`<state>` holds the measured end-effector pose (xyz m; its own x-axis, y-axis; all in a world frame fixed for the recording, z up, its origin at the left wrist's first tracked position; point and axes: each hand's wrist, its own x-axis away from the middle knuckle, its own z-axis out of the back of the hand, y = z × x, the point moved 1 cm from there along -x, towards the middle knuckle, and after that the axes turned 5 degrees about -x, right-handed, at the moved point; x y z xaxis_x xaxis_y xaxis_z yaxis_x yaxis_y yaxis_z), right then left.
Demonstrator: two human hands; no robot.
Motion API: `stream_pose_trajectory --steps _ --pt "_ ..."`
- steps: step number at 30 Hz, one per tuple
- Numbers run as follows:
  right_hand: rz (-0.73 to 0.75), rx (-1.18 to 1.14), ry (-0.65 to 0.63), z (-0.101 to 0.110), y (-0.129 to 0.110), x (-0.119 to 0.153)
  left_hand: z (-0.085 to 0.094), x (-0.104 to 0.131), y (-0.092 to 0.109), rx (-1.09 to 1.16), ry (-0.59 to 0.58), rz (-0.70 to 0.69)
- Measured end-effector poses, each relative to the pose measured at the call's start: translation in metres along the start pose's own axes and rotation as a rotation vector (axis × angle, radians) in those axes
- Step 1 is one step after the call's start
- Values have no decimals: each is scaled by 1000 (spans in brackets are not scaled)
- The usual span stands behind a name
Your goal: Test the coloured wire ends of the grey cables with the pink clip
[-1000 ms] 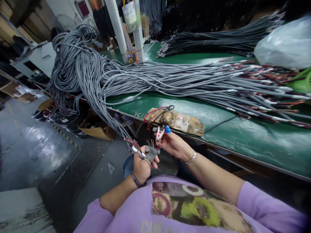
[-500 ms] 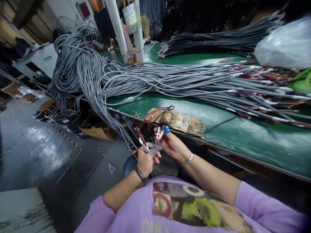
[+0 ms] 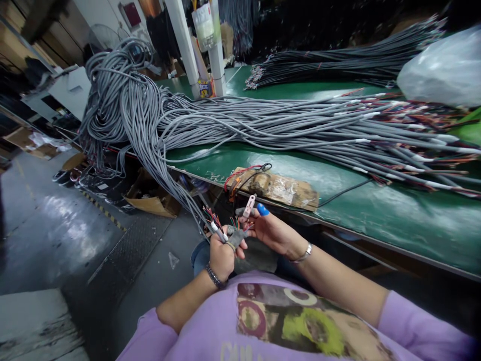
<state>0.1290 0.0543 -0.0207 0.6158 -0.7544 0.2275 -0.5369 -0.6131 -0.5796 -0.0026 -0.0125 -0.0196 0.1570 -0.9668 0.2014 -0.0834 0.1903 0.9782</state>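
Observation:
My left hand [image 3: 222,256] is closed around the ends of several grey cables [image 3: 219,231], with grey covers on its thumb and a finger. White sleeves and coloured wires [image 3: 211,215] fan out above that grip, and thin green, orange and red cores [image 3: 236,221] spread toward the other hand. Close on the right, my right hand [image 3: 272,231] has a blue cover on its thumb and a grey one on a finger. Its fingers hold a small pale pink tool [image 3: 249,204] with holes in it, upright near the wire ends. The tool's lower end is hidden.
A wooden block [image 3: 278,189] with red and black leads lies at the edge of the green bench [image 3: 338,205]. Behind it stretches a large bundle of grey cables [image 3: 240,120], hanging off to the left. Black cables [image 3: 330,65] and a plastic bag [image 3: 443,70] lie farther back.
My right hand has shifted slightly right and down, its thumb lifting away from the pink tool. That tool stands straighter now. My left hand keeps its grip on the cables.

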Motion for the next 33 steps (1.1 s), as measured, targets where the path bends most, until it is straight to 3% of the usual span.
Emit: stream_pose_trajectory --steps 6,11,14,17,21,25,28,31,33 --pt "80 267 0 -6 2 9 0 0 -4 -10 -43 10" --pt "63 435 -55 -7 4 12 1 -2 -1 -78 -167 63" --pt "113 470 -2 -9 5 13 2 -3 0 -70 -191 77" --pt "155 413 48 -16 8 14 2 -3 -3 -26 -128 36" --pt "105 258 -15 -20 10 16 2 -3 -6 35 -48 -24" --pt "18 86 -36 2 3 13 2 -4 -2 116 -32 -22" --pt "-47 -53 27 19 -5 5 0 -4 6 171 -24 -17" --pt "-44 -6 32 18 -8 -2 -3 -5 13 197 -71 0" --pt "62 124 64 12 -8 -6 -6 -6 16 209 -93 15"
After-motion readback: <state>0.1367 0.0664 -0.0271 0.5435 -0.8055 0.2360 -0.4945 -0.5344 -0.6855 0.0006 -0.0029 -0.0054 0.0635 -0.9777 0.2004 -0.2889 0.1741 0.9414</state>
